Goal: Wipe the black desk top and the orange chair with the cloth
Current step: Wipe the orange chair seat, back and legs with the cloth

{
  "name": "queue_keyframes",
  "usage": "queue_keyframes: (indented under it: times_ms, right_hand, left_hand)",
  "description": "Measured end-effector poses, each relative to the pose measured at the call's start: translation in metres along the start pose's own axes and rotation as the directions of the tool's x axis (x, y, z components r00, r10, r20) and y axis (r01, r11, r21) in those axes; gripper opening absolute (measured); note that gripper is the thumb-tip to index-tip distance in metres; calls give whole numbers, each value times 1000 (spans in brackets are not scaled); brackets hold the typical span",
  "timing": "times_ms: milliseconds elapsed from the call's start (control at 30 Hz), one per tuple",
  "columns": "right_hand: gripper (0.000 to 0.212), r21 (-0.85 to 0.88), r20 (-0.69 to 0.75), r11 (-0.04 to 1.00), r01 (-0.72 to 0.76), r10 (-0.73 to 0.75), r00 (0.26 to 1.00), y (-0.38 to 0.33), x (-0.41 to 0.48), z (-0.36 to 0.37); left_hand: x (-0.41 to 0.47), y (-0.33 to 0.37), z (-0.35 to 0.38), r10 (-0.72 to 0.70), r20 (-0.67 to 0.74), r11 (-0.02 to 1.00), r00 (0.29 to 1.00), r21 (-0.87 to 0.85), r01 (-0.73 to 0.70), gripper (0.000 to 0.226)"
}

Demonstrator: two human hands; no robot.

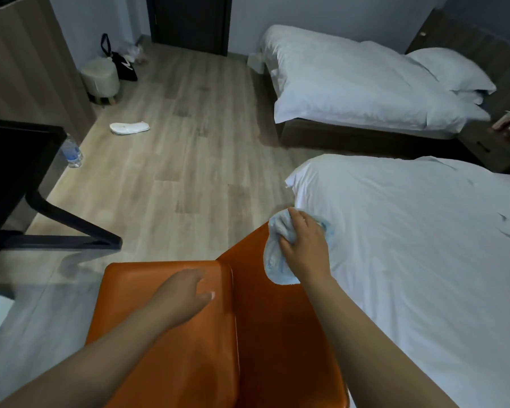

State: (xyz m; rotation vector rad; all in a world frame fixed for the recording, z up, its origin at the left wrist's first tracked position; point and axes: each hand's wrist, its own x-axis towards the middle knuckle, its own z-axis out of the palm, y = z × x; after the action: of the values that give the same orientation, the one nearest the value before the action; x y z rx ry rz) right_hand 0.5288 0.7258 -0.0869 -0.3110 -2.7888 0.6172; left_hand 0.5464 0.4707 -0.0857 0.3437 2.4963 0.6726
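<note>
Both bare arms are reaching forward, the right hand (pixel 304 248) gripping a cloth (pixel 277 266), the left hand (pixel 189 291) lying open.
The right hand is curling its fingers round the bunched cloth, knuckles facing up, its forearm coming in from the lower right. The left hand is stretching out palm down, fingers straight and somewhat blurred, its forearm coming in from the lower left. The hands are sitting apart, the right one farther forward.

smooth glossy orange leather-like chair (pixel 174 334), fluffy pale blue terry cloth (pixel 277 260), glossy black desk top (pixel 9 160), matt wood-grain floor (pixel 189 142)
</note>
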Motion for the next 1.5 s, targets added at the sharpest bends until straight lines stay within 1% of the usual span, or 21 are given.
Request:
queue_keyframes:
  times_ms: [100, 233, 333, 467, 567, 667, 733, 800, 833, 867, 933, 967, 1000, 1067, 1133, 1200, 1333, 1500]
  right_hand:
    - [59, -62, -19, 998, 0, -2, 1000, 30, 18, 30]
    - [63, -80, -46, 997, -15, 12, 999, 47, 24, 66]
    - [65, -148, -220, 989, 11, -44, 974, 47, 28, 91]
    - [63, -202, -433, 979, -29, -63, 899, 41, 27, 114]
    - [60, -283, -496, 958, -36, -114, 861, 42, 26, 125]
    - [59, -355, -511, 934, -35, -162, 844, 46, 26, 130]
    - [57, -379, -532, 925, -24, -197, 824, 49, 24, 132]
    - [56, -389, -552, 921, -9, -225, 803, 51, 21, 138]
    - [56, -403, -563, 915, -8, -241, 791, 52, 22, 142]
    - [56, -419, -569, 908, -11, -253, 782, 53, 22, 147]
    - [57, -442, -566, 897, -18, -264, 781, 52, 24, 152]
    - [57, -441, -563, 897, -22, -258, 785, 52, 24, 152]
    - [57, -439, -560, 898, -22, -254, 789, 52, 24, 152]
    - [58, -435, -553, 901, -7, -260, 791, 52, 23, 154]
    - [57, -432, -556, 902, 14, -279, 783, 53, 21, 160]
    - [56, -443, -541, 896, 37, -300, 786, 54, 18, 170]
    - [56, -462, -393, 879, 119, -323, 861, 56, 6, 207]
    - [50, -376, -245, 912, 166, -270, 931, 60, -20, 282]
  left_hand:
    - [31, -3, 21, 4, -1, 1000, 1000, 19, -4, 60]
    - [73, -15, 49, 41, -23, 998, 999, 43, -40, 58]
    - [101, -27, 71, 101, -54, 993, 993, 70, -97, 59]
    - [127, -55, 105, 165, -102, 985, 981, 75, -158, 58]
    - [136, -79, 129, 216, -150, 974, 965, 104, -202, 56]
    - [142, -98, 148, 278, -207, 958, 938, 137, -253, 48]
    - [150, -110, 159, 324, -251, 942, 912, 172, -288, 47]
    - [159, -126, 170, 360, -253, 927, 898, 207, -313, 54]
    - [165, -136, 176, 349, -229, 927, 909, 229, -298, 63]
    - [170, -148, 181, 315, -188, 929, 930, 261, -262, 78]
    - [177, -171, 190, 217, -93, 915, 972, 366, -170, 109]
    - [179, -181, 193, 157, -56, 903, 986, 414, -120, 121]
    - [180, -188, 194, 96, -28, 896, 995, 438, -74, 131]
    - [179, -197, 195, 4, 13, 901, 1000, 433, -9, 146]
    - [177, -201, 198, -26, 26, 905, 999, 425, 13, 151]
    - [180, -205, 201, -32, 24, 905, 999, 426, 18, 151]
    - [189, -219, 207, -41, 38, 904, 998, 427, 21, 152]
    - [193, -222, 208, -47, 49, 893, 998, 450, 20, 149]
